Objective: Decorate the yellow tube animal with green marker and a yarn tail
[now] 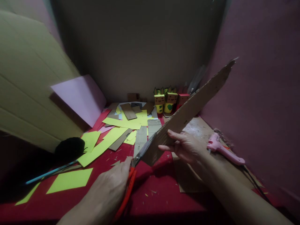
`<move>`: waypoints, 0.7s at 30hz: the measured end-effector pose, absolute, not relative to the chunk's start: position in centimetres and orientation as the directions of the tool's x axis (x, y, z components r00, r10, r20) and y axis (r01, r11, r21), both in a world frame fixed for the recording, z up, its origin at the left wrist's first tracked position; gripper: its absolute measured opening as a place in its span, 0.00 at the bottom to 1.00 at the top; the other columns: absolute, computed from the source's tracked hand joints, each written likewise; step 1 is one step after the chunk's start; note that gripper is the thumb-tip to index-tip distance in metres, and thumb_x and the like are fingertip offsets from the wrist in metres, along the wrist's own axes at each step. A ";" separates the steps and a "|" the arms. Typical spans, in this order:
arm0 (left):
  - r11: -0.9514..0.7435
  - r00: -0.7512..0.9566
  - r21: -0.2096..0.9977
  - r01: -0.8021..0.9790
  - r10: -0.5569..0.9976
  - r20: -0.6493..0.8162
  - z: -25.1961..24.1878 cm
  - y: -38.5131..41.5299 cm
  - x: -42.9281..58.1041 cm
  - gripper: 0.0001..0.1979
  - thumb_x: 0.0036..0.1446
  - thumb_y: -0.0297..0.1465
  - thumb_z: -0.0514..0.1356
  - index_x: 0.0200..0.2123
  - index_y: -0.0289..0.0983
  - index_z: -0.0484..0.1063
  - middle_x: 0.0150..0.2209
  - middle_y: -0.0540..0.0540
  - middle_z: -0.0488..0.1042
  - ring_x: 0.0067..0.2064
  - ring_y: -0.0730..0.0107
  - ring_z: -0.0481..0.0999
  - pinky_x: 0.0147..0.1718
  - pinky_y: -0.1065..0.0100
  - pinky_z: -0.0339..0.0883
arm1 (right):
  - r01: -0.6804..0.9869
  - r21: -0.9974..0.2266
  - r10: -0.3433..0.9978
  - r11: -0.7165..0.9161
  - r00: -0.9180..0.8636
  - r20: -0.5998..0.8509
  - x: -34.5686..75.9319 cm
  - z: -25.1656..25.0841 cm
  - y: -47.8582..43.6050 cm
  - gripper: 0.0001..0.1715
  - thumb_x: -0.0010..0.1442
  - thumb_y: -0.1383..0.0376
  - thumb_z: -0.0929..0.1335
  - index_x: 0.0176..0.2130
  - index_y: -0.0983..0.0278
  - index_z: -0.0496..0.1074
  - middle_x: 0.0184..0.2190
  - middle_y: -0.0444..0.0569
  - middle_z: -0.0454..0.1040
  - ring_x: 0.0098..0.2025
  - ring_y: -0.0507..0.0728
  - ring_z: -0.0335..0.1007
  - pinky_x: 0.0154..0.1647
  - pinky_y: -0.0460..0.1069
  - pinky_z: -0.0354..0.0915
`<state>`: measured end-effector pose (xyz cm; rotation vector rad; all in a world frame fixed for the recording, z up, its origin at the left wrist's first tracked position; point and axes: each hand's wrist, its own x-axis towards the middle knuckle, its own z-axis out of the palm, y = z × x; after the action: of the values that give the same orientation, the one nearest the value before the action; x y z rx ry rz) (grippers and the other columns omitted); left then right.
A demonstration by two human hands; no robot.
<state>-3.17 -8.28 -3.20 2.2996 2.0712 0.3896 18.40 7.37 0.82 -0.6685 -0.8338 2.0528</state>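
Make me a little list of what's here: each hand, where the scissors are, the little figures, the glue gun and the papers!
Left hand: holds orange-handled scissors
Right hand: holds a long cardboard strip
Scissor blades: at the strip's lower end
Little figures: box heads with faces, standing at the back
Glue gun: pink, lying on the right
Yellow papers: scattered on the left and middle
Cloth: red, under the scraps

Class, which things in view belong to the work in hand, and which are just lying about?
In hand:
- scissors, in the left hand
- cardboard strip, in the right hand

Seemingly lying about:
- pink glue gun
- yellow paper
- blue stick
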 end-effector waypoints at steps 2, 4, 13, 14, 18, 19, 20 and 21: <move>-0.095 0.063 0.218 0.971 0.987 0.148 -3.7 -8.3 -3.2 0.27 0.62 0.29 0.46 0.64 0.30 0.57 0.54 0.29 0.74 0.52 0.49 0.78 0.46 0.52 0.75 | -0.468 -0.758 0.823 -0.455 -0.546 -0.157 18.4 0.7 7.3 0.15 0.42 0.68 0.80 0.32 0.66 0.79 0.30 0.48 0.81 0.33 0.56 0.77 0.33 0.55 0.79; -0.051 0.020 0.266 0.963 0.993 0.118 -4.1 -8.4 -3.2 0.28 0.64 0.32 0.45 0.66 0.32 0.55 0.58 0.30 0.71 0.56 0.49 0.75 0.51 0.51 0.73 | -0.456 -0.769 0.818 -0.447 -0.557 -0.145 18.3 0.6 7.2 0.16 0.42 0.67 0.80 0.33 0.65 0.79 0.31 0.48 0.81 0.34 0.57 0.77 0.34 0.55 0.79; 0.015 -0.029 0.409 0.912 0.999 0.028 -2.5 -8.2 -2.3 0.27 0.64 0.34 0.44 0.65 0.35 0.58 0.61 0.34 0.69 0.59 0.52 0.72 0.56 0.51 0.68 | -0.441 -0.787 0.822 -0.432 -0.551 -0.142 18.3 0.3 7.0 0.15 0.44 0.67 0.79 0.34 0.66 0.78 0.31 0.48 0.80 0.33 0.57 0.77 0.32 0.55 0.79; 0.028 -0.044 0.422 0.906 0.999 0.028 -2.1 -8.1 -2.1 0.26 0.64 0.34 0.43 0.63 0.36 0.60 0.59 0.34 0.71 0.58 0.52 0.74 0.54 0.52 0.70 | -0.437 -0.785 0.819 -0.439 -0.555 -0.148 18.3 0.3 7.0 0.15 0.44 0.67 0.79 0.34 0.66 0.78 0.30 0.49 0.80 0.33 0.57 0.77 0.32 0.55 0.79; 0.016 -0.037 0.394 0.919 0.998 0.046 -1.4 -7.8 -1.6 0.24 0.64 0.33 0.43 0.59 0.35 0.64 0.54 0.32 0.75 0.53 0.52 0.77 0.48 0.54 0.74 | -0.443 -0.766 0.809 -0.465 -0.565 -0.163 18.2 0.2 6.8 0.14 0.43 0.67 0.80 0.31 0.67 0.78 0.29 0.48 0.80 0.32 0.56 0.76 0.32 0.55 0.79; 0.002 -0.024 0.366 0.931 0.998 0.057 -1.5 -7.8 -1.5 0.25 0.63 0.33 0.44 0.60 0.34 0.63 0.53 0.31 0.75 0.52 0.51 0.78 0.47 0.54 0.74 | -0.447 -0.761 0.807 -0.471 -0.567 -0.166 18.2 0.2 6.8 0.15 0.42 0.67 0.80 0.31 0.67 0.78 0.29 0.48 0.80 0.33 0.56 0.76 0.32 0.55 0.79; -0.007 -0.014 0.332 0.943 0.998 0.062 -1.5 -7.8 -1.5 0.26 0.61 0.32 0.45 0.61 0.32 0.62 0.52 0.30 0.76 0.50 0.50 0.79 0.45 0.53 0.75 | -0.447 -0.756 0.803 -0.478 -0.571 -0.170 18.2 0.2 6.8 0.15 0.42 0.66 0.80 0.31 0.67 0.78 0.29 0.48 0.80 0.33 0.56 0.76 0.32 0.54 0.79; -0.009 -0.010 0.297 0.955 0.998 0.062 -1.6 -7.8 -1.5 0.27 0.60 0.30 0.46 0.62 0.30 0.60 0.52 0.29 0.76 0.49 0.49 0.79 0.44 0.53 0.75 | -0.448 -0.752 0.799 -0.485 -0.575 -0.173 18.2 0.1 6.8 0.15 0.43 0.66 0.80 0.31 0.67 0.78 0.29 0.48 0.80 0.33 0.56 0.76 0.32 0.54 0.79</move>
<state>-1.51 -7.75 -1.58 2.0840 2.0856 0.3844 18.20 6.77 0.12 -0.6665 -0.8607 2.0970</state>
